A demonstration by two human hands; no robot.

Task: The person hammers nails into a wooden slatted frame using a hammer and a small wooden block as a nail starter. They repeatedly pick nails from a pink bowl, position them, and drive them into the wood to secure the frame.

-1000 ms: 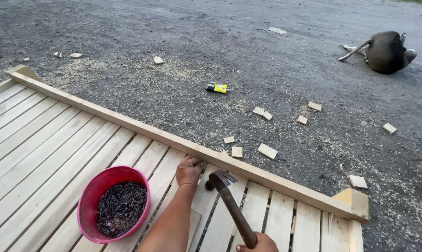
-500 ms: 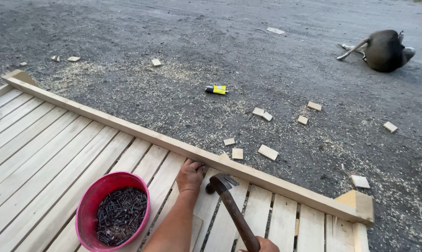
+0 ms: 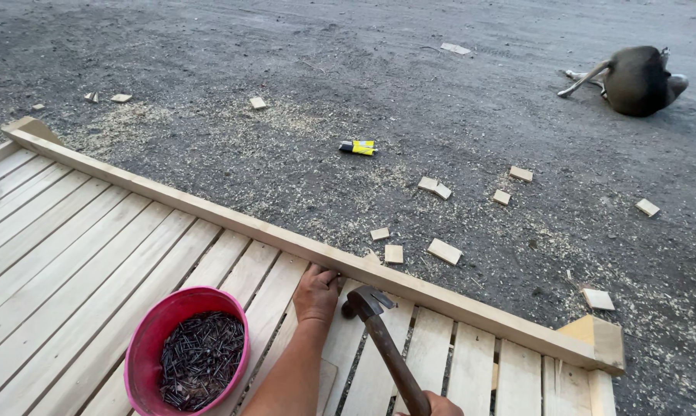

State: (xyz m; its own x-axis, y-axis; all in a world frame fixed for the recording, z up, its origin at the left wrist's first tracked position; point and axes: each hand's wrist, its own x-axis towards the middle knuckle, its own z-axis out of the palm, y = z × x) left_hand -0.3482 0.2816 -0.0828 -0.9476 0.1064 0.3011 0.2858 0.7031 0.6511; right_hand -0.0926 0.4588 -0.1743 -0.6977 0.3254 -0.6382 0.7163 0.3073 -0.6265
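My left hand (image 3: 316,293) rests on a slat of the pale wooden panel (image 3: 78,239), fingers curled against the long edge rail (image 3: 440,296); whether it pinches a nail is hidden. My right hand (image 3: 433,404), only partly in view at the bottom edge, grips the brown handle of a claw hammer (image 3: 379,339). The hammer's dark head sits just right of my left hand, close to the slat. A pink bowl (image 3: 144,350) full of dark nails stands on the slats to the left of my forearm.
Beyond the rail lies dark gravel strewn with sawdust and several small wood offcuts (image 3: 444,250). A yellow and black object (image 3: 359,147) lies on the ground. A dark animal (image 3: 633,77) lies at the far right.
The hammer head has come down and closer to my left hand. The view has shifted slightly; the hand stays on the same slat.
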